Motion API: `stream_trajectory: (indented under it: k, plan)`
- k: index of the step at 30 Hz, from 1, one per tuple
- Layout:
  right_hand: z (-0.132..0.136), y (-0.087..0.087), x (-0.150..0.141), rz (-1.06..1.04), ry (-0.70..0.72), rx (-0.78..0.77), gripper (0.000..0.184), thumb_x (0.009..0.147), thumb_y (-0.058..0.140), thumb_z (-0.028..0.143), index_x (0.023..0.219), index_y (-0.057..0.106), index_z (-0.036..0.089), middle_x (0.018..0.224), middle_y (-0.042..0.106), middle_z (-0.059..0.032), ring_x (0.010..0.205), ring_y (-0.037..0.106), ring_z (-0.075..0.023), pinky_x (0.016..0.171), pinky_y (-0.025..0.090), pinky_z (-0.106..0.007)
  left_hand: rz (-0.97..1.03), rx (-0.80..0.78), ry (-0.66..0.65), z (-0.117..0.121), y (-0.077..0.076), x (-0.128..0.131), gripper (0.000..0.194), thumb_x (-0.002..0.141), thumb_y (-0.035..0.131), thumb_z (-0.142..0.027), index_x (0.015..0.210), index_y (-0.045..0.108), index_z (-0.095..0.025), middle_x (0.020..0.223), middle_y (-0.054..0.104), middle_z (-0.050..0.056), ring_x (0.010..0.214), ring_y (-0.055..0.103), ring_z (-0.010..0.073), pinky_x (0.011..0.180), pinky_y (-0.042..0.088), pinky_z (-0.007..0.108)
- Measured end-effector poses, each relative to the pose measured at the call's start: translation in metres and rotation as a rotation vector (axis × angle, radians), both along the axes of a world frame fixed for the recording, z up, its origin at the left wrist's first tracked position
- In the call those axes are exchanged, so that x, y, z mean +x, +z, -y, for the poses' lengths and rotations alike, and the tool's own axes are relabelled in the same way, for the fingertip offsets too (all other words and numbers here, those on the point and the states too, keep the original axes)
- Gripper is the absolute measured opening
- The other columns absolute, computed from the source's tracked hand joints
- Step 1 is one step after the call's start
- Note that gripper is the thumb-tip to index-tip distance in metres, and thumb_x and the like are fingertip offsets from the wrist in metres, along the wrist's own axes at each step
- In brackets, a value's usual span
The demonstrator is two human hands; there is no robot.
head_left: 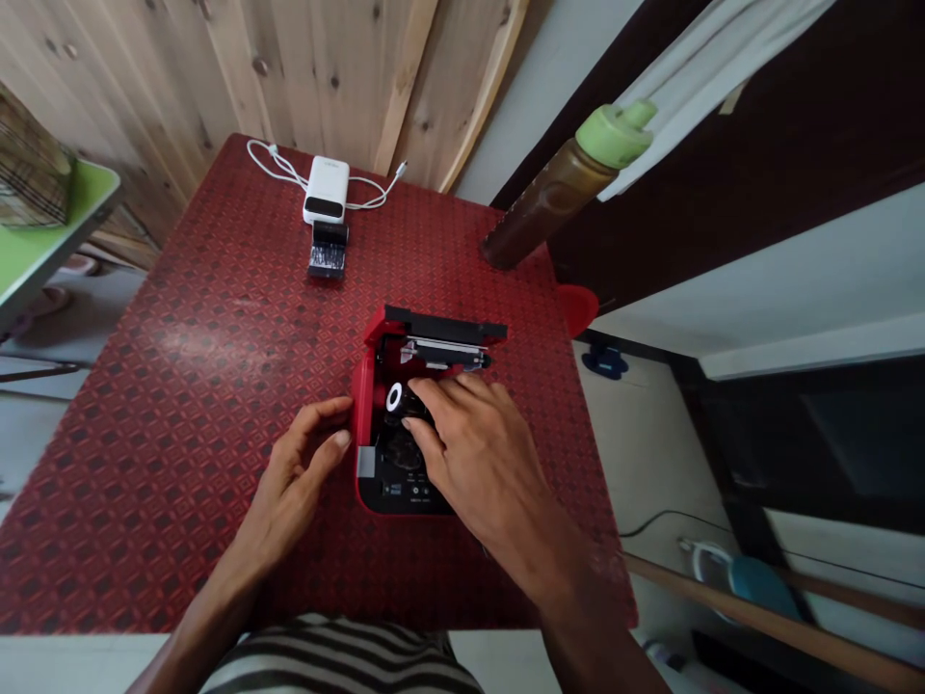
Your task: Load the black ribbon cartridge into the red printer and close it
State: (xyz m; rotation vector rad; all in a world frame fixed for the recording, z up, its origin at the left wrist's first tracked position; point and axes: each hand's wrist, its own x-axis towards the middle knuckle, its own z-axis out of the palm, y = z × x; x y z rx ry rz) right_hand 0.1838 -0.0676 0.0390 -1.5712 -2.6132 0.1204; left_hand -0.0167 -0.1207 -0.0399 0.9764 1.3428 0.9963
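A small red and black machine, which looks like a compact printer, lies on the red patterned table with its lid raised. Over the black interior, my right hand grips a black roll with a white ring on its end, between thumb and fingers. The hand covers the rest of the roll and the machine's right side. My left hand is beside the red left wall, thumb and fingers apart, the fingertips at or against it. Nothing is in that hand.
Toward the back of the table lie a white power bank with white cables and a small black roll with crinkled film. A brown bottle with a green cap stands at the back right. A green surface borders the left.
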Motion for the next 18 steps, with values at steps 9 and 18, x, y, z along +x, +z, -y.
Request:
stream_trajectory:
  k: [9, 18]
  plan:
    - [-0.024, -0.005, -0.019, 0.136, -0.006, -0.198, 0.026, 0.102, 0.063, 0.0, 0.114, 0.081, 0.016, 0.113, 0.087, -0.0156, 0.106, 0.082, -0.0314, 0.091, 0.06, -0.044, 0.02, -0.029, 0.008, 0.0, 0.003, 0.0, 0.056, 0.103, 0.071, -0.062, 0.141, 0.077, -0.022, 0.148, 0.078, 0.015, 0.14, 0.071, 0.0391, 0.122, 0.051, 0.057]
    - [-0.026, -0.019, -0.01, 0.018, 0.001, -0.26, 0.035, 0.104, 0.057, -0.002, 0.125, 0.081, 0.014, 0.133, 0.084, -0.018, 0.121, 0.082, -0.0313, 0.107, 0.065, -0.046, 0.03, -0.026, 0.011, -0.001, 0.002, 0.001, 0.055, 0.103, 0.073, -0.061, 0.141, 0.075, -0.021, 0.148, 0.078, 0.015, 0.14, 0.071, 0.0389, 0.123, 0.051, 0.058]
